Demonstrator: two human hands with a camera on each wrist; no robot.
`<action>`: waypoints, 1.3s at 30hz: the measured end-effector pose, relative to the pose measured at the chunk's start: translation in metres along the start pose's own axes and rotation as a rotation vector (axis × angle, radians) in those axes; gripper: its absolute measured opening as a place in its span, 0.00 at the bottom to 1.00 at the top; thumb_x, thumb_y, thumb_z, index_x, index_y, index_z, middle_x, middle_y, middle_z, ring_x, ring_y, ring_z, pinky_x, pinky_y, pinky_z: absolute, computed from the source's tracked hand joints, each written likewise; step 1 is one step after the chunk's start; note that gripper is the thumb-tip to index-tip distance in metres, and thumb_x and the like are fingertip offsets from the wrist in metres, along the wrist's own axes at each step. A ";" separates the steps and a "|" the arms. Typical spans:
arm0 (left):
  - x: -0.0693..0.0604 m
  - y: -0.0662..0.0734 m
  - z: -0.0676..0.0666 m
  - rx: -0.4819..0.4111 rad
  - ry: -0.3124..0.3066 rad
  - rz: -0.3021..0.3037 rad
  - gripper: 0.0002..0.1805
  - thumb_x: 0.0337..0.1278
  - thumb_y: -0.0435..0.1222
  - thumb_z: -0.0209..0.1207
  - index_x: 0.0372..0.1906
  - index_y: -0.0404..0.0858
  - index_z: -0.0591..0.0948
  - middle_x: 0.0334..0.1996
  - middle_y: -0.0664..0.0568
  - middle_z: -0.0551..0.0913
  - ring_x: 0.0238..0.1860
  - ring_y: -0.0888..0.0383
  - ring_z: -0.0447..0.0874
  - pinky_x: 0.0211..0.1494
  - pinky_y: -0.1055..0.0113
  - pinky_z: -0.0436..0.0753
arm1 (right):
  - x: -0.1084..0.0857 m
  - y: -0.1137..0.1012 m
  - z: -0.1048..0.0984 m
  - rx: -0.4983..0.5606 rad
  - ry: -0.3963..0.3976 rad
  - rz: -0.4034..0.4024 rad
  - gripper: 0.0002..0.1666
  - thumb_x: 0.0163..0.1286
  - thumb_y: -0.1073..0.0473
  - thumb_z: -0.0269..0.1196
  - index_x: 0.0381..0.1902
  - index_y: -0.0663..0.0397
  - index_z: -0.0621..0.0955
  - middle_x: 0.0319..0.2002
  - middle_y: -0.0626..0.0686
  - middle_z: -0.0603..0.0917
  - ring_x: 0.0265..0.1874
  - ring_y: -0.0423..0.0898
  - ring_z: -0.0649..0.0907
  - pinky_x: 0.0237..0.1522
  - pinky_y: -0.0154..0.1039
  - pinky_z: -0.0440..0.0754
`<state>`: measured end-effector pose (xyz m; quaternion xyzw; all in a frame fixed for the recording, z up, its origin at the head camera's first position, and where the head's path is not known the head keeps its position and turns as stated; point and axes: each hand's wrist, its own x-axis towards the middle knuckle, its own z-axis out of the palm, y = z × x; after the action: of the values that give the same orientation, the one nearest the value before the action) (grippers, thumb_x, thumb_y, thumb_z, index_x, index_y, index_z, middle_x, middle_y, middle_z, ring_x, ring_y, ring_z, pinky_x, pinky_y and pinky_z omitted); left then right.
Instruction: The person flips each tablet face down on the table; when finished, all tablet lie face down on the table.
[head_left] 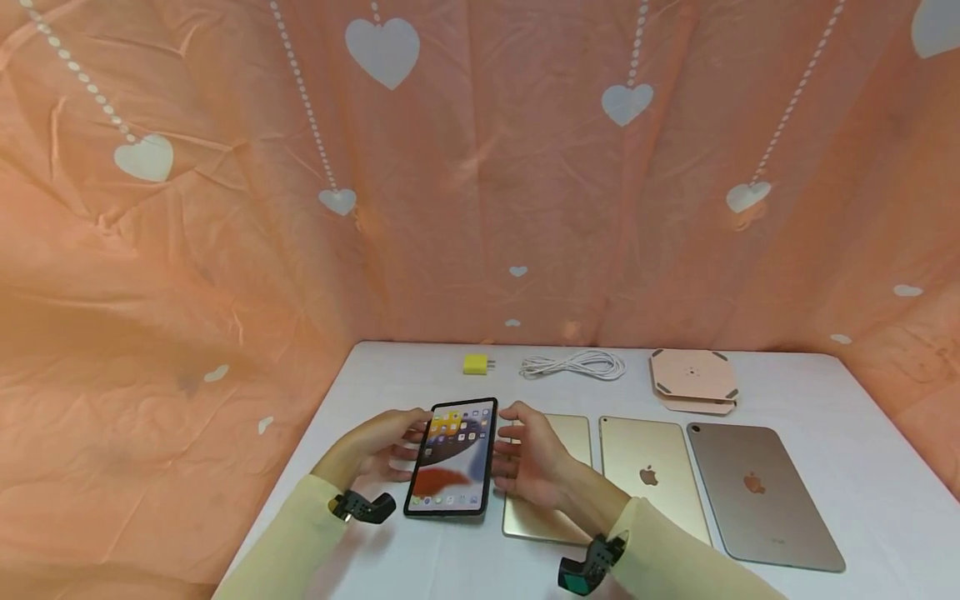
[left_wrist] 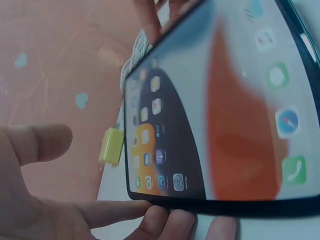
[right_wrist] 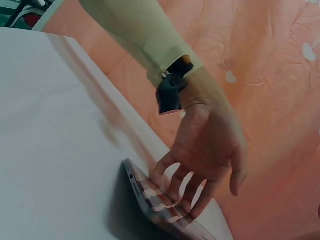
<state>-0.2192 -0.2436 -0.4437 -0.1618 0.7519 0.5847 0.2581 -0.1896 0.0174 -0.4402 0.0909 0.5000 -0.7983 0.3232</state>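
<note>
A tablet [head_left: 454, 457] with a lit screen of app icons and a black frame stands between my hands, in portrait before me. My left hand [head_left: 384, 442] touches its left long edge with the fingertips, thumb held off the screen. In the left wrist view, several fingers of that hand [left_wrist: 165, 220] meet the black edge of the tablet [left_wrist: 240, 150]. My right hand [head_left: 531, 457] has its fingers at the opposite edge, thumb raised. The right wrist view shows the left hand [right_wrist: 207, 145] with fingertips at the edge of the tablet [right_wrist: 142, 197], which casts a shadow on the table.
Right of the lit tablet lie two gold tablets [head_left: 551, 521] [head_left: 652, 450] and a grey tablet [head_left: 765, 500], backs up. Behind them are a yellow charger plug [head_left: 475, 364], a coiled white cable [head_left: 573, 365] and a pink folding stand [head_left: 693, 375]. An orange heart-patterned curtain [head_left: 480, 208] surrounds the white table [head_left: 397, 375].
</note>
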 end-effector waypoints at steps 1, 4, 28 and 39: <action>0.000 0.000 0.002 -0.010 -0.017 0.002 0.29 0.78 0.54 0.57 0.58 0.31 0.79 0.48 0.45 0.80 0.46 0.50 0.81 0.46 0.55 0.90 | -0.001 -0.002 -0.001 0.005 -0.004 -0.002 0.44 0.71 0.40 0.56 0.74 0.61 0.59 0.53 0.55 0.67 0.49 0.51 0.75 0.52 0.44 0.72; -0.001 0.003 0.009 -0.035 -0.061 -0.001 0.29 0.79 0.54 0.56 0.58 0.30 0.79 0.47 0.46 0.79 0.46 0.50 0.80 0.47 0.54 0.90 | -0.006 -0.008 -0.007 0.029 -0.037 0.009 0.45 0.73 0.39 0.56 0.75 0.61 0.59 0.57 0.57 0.67 0.52 0.52 0.74 0.56 0.48 0.74; -0.052 0.064 0.052 -0.093 -0.424 0.263 0.35 0.86 0.50 0.47 0.79 0.26 0.68 0.75 0.30 0.76 0.69 0.34 0.83 0.66 0.40 0.88 | -0.045 -0.040 -0.017 -0.098 -0.149 -0.008 0.43 0.81 0.40 0.45 0.81 0.62 0.57 0.73 0.65 0.62 0.66 0.60 0.74 0.60 0.51 0.82; -0.061 0.086 0.049 -0.029 -0.381 0.246 0.37 0.85 0.52 0.48 0.78 0.25 0.67 0.72 0.31 0.76 0.65 0.37 0.84 0.63 0.39 0.90 | -0.039 -0.043 0.015 -0.119 -0.125 -0.047 0.40 0.78 0.42 0.50 0.76 0.62 0.61 0.64 0.59 0.65 0.62 0.59 0.69 0.58 0.50 0.78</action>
<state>-0.2065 -0.1775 -0.3484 0.0406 0.6951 0.6426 0.3199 -0.1827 0.0340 -0.3832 0.0095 0.5273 -0.7788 0.3397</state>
